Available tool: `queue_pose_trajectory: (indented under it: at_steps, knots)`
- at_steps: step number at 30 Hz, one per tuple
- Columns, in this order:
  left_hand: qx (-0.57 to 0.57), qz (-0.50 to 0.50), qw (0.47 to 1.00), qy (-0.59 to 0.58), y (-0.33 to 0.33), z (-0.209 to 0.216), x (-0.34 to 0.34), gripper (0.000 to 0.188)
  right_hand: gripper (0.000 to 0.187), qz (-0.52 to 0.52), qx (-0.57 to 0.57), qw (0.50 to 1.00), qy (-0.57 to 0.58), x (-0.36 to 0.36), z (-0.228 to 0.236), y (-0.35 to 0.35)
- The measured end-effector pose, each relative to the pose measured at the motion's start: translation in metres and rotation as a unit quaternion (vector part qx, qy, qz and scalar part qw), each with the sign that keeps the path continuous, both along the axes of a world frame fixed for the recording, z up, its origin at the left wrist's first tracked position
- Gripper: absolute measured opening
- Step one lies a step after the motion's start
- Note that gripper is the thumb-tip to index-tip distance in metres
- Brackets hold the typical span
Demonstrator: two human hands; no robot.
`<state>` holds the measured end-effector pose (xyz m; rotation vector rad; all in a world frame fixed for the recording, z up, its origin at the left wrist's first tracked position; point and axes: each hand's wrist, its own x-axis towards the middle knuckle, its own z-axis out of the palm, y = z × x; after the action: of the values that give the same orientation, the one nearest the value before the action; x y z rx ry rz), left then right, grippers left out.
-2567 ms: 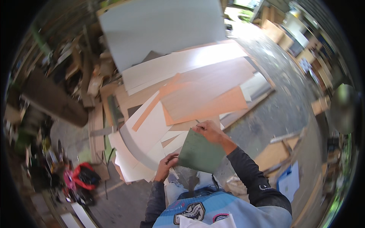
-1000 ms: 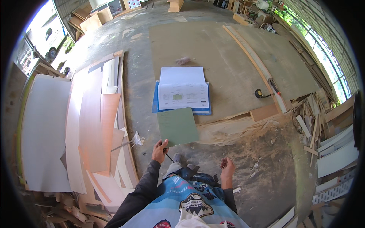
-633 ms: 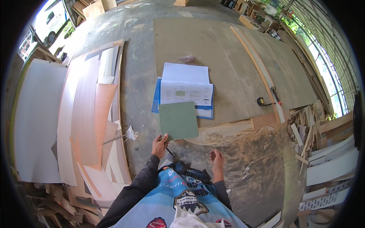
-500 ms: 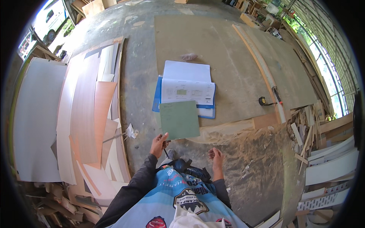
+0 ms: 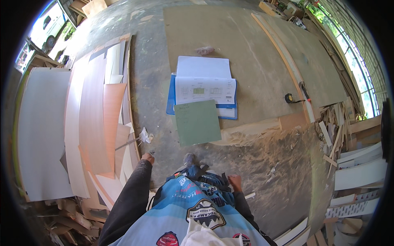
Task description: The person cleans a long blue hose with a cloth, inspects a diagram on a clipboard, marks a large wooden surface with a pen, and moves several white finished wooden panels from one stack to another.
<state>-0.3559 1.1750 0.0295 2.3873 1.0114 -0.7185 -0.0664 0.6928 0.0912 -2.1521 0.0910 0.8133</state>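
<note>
My left hand [image 5: 147, 158] is a closed fist beside the crumpled white plastic [image 5: 145, 135] on the floor. Something small and grey shows at its fingertips, too small to name. Near my waist my right hand [image 5: 235, 183] is curled closed, and its palm is hidden. Neither hand touches the green square panel [image 5: 198, 124] in front of me, which bears faint handwriting. The panel's far edge overlaps an open set of printed drawings [image 5: 205, 91]. Those papers rest on a blue folder [image 5: 170, 98].
A large brown board [image 5: 254, 86] lies under the folder, with a long wooden strip [image 5: 283, 65] and a tape measure [image 5: 289, 98] on it. Veneer-like sheets [image 5: 92, 119] are stacked at left. Sawdust [image 5: 262, 160] covers floor at right, beside wood offcuts [image 5: 328, 139].
My left hand has left the green panel's near edge and moved left and toward me. My right hand has drawn back to my waist. The panel stays against the papers, turned slightly.
</note>
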Motion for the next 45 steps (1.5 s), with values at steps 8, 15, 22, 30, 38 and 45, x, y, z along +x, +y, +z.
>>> queue_pose_trajectory:
  at_steps: [8, 15, 22, 30, 38, 45]
  knots:
    - [-0.084, 0.048, 0.991, -0.096, -0.053, 0.086, 0.090, 0.026, 0.031, 0.100, -0.012, 0.990, -0.095, -0.028, -0.016, 0.019]
    - [-0.118, -0.010, 0.989, -0.091, -0.088, 0.114, 0.142, 0.028, 0.041, 0.089, -0.005, 0.993, -0.075, -0.037, -0.016, 0.032]
    - [-0.108, -0.049, 0.992, -0.031, -0.106, 0.123, 0.159, 0.028, 0.038, 0.068, -0.043, 0.992, -0.098, -0.053, -0.003, 0.023]
    - [-0.129, -0.059, 0.990, -0.009, -0.107, 0.127, 0.162, 0.033, 0.033, 0.047, -0.016, 0.991, -0.125, -0.066, -0.003, 0.017]
    - [-0.047, -0.063, 0.995, -0.064, -0.111, 0.100, 0.144, 0.020, 0.042, 0.103, -0.049, 0.988, -0.104, -0.051, -0.036, 0.005]
    - [-0.070, -0.037, 0.996, -0.050, -0.112, 0.090, 0.138, 0.021, 0.045, 0.106, -0.050, 0.989, -0.091, -0.046, -0.025, 0.021]
